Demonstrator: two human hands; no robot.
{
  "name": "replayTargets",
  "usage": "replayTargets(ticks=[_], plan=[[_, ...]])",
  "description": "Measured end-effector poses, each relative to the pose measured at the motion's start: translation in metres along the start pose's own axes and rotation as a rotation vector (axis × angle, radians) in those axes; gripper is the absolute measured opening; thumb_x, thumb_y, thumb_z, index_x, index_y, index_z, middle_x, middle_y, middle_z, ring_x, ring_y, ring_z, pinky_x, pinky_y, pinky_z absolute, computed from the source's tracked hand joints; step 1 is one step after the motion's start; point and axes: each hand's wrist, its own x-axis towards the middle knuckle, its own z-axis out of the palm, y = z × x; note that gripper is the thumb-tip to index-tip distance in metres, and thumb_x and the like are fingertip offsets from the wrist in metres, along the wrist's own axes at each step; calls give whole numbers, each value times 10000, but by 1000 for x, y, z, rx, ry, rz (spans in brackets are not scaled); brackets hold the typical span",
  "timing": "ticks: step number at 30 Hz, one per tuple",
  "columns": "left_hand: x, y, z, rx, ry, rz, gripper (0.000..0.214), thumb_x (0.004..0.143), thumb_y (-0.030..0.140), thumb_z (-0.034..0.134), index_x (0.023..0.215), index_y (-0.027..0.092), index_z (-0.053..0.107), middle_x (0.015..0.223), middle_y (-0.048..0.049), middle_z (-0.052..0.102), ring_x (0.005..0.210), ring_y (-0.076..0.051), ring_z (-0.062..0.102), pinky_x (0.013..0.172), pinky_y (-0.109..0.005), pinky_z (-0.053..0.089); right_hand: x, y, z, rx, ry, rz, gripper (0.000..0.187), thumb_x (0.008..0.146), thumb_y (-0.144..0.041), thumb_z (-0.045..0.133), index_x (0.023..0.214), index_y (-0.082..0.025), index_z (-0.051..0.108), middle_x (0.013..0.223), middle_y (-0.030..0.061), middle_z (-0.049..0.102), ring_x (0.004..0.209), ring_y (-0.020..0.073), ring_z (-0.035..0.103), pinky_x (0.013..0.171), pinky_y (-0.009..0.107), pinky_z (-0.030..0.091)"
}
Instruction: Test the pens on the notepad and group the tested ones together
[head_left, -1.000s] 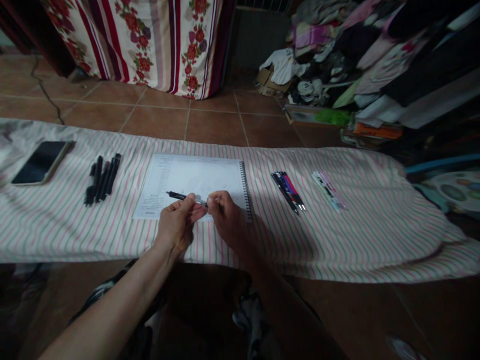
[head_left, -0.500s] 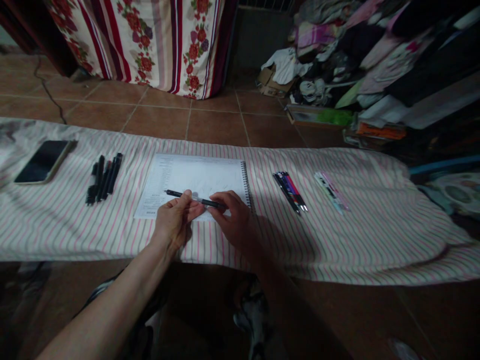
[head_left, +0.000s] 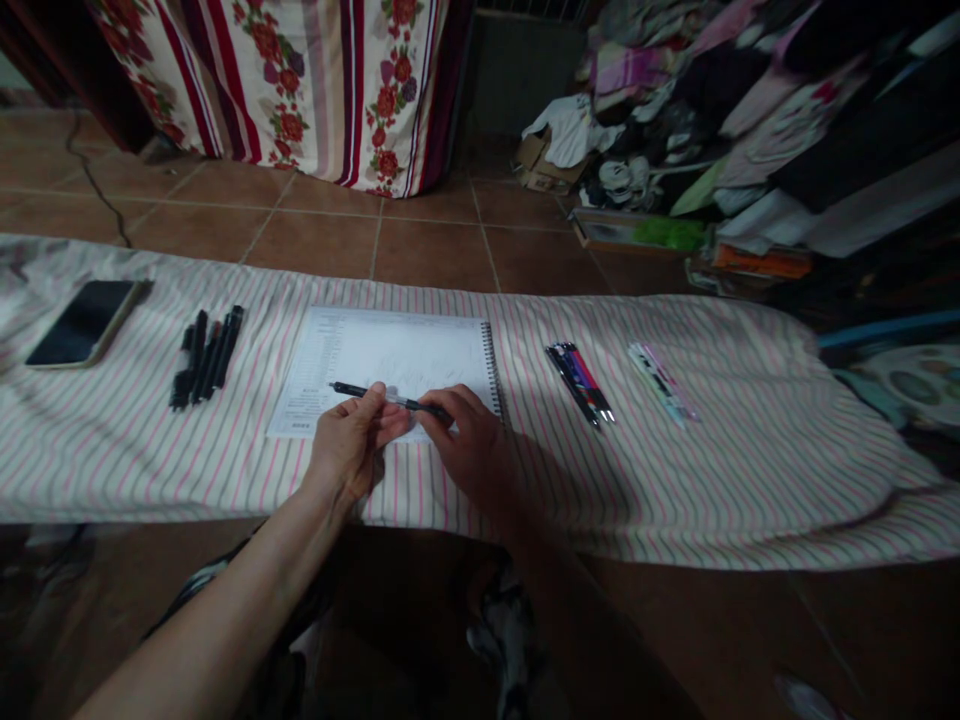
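A black pen (head_left: pixel 349 388) with a clear section at its middle lies crosswise between my two hands. My left hand (head_left: pixel 352 435) pinches it near the middle, thumb on top. On its right end, the fingers of my right hand (head_left: pixel 469 435) are closed. Under the pen and hands rests a spiral notebook (head_left: pixel 412 345), its page white with printed text along the left and its black coil on the right. Faint marks show on the page. My fingers hide part of the notebook's lower edge.
Left of the notebook lie several black pens (head_left: pixel 206 358) and a phone (head_left: pixel 84 322). To the right are a row of dark and coloured pens (head_left: pixel 581 385) and a pastel group (head_left: pixel 664 383). All rest on a striped cloth (head_left: pixel 712 480). Piled clothes (head_left: pixel 675 110) stand beyond.
Hardly anything differs. My right fingers have shifted slightly on the pen's right end, and a little more of the clear middle section shows between my hands.
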Motion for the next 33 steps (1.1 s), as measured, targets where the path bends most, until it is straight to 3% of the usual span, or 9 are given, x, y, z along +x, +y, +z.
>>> replayTargets(ticks=[4,9,11,17,20,22,29,33], plan=[[-3,-3,0,11,4,-13,229,772,129,668,576,93,554,525,-51,631,471,-111,623,509,-192,551,-2,-2,2,25,-11,111,185,897,-278,475,807,-198,616,763,52,675,732,168,630,715,289,483],[-4,-4,0,-6,12,-24,231,792,129,644,580,89,560,510,-46,627,446,-97,608,503,-176,541,-1,-6,6,285,-40,352,195,892,-369,473,955,-207,562,583,-44,622,443,95,567,503,210,463],[-3,-3,0,-19,19,-18,239,813,126,616,585,88,554,506,-47,625,450,-103,615,511,-184,545,0,-6,7,363,-39,407,214,878,-406,480,950,-210,528,562,-57,606,425,92,560,473,199,454],[-1,-2,2,-29,37,-15,245,821,118,606,587,91,538,495,-40,614,417,-93,592,476,-178,535,0,3,7,294,26,255,304,756,-357,653,991,-217,520,815,7,658,698,136,645,648,254,511],[-2,-2,2,-26,35,-15,239,803,124,632,586,92,539,498,-46,616,433,-102,602,499,-197,553,-1,3,3,169,8,100,69,816,-258,586,870,-219,566,829,25,647,780,152,625,714,278,496],[-2,-3,2,-18,36,-16,235,797,128,641,587,92,543,501,-49,619,441,-104,607,504,-198,555,0,1,1,97,-7,42,62,843,-223,546,787,-220,572,796,28,645,792,160,613,738,285,479],[-3,-7,2,12,21,0,228,810,128,620,595,85,558,517,-56,632,455,-110,621,492,-186,541,0,-3,1,131,-59,207,179,916,-281,448,829,-203,584,688,0,658,564,114,611,629,235,472],[-2,-4,0,7,9,5,241,812,131,618,584,89,551,516,-55,631,452,-109,620,486,-185,541,-4,3,4,204,32,202,237,856,-349,558,1036,-194,565,931,55,678,723,138,646,647,244,504]])
